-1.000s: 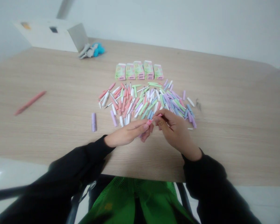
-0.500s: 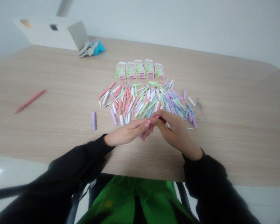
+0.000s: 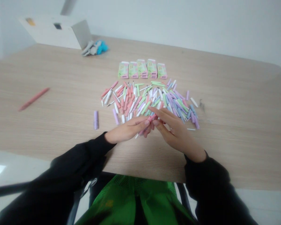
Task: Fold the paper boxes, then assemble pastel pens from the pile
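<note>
My left hand (image 3: 128, 130) and my right hand (image 3: 174, 129) meet low in the middle of the wooden table, just in front of a heap of pastel pen parts (image 3: 146, 101). Between them is a slim pink pen (image 3: 152, 118), with a white end (image 3: 137, 135) showing below my left fingers. My left fingers close around its lower part. My right thumb and straightened fingers pinch its upper end. The heap holds pink, white, green, lilac and blue pieces, and my right hand's edge lies close to them.
Five green-and-pink pen boxes (image 3: 142, 69) stand in a row behind the heap. A lilac pen (image 3: 96, 120) and a pink pen (image 3: 34, 99) lie left on the tabletop (image 3: 61, 78). Farther back are a white carton (image 3: 58, 32) and a grey-blue cloth bundle (image 3: 96, 48).
My right fingers have straightened and spread along the pink pen, which now tilts more. The whole scene sits slightly further right and higher in view.
</note>
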Action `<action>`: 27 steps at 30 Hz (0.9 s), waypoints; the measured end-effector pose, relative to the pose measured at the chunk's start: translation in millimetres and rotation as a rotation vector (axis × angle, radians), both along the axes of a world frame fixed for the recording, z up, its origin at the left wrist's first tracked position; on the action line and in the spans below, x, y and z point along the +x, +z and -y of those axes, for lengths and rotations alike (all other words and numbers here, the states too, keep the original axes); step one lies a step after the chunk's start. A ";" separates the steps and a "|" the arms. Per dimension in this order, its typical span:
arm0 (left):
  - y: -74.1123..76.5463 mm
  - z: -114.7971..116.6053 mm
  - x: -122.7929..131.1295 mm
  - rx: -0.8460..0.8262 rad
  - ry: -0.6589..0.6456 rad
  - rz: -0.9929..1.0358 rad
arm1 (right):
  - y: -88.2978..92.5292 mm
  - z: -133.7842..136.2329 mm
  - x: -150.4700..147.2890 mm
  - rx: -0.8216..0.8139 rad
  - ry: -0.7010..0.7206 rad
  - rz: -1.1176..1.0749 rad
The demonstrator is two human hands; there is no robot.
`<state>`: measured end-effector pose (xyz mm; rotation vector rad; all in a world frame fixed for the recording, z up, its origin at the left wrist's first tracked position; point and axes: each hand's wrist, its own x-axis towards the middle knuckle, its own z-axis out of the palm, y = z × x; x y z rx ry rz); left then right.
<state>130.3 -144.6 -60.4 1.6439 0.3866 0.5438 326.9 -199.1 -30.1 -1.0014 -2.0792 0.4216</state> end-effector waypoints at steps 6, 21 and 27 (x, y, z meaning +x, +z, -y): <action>1.6 0.3 -0.2 -0.008 -0.006 0.002 | 2.3 -0.4 -1.9 -0.019 0.026 -0.034; 8.8 0.3 -7.0 -0.038 0.029 -0.003 | 3.6 3.0 2.8 -0.173 -0.059 -0.017; 13.0 -5.3 -7.9 -0.334 0.149 0.231 | -3.5 4.0 6.6 -0.221 -0.109 -0.130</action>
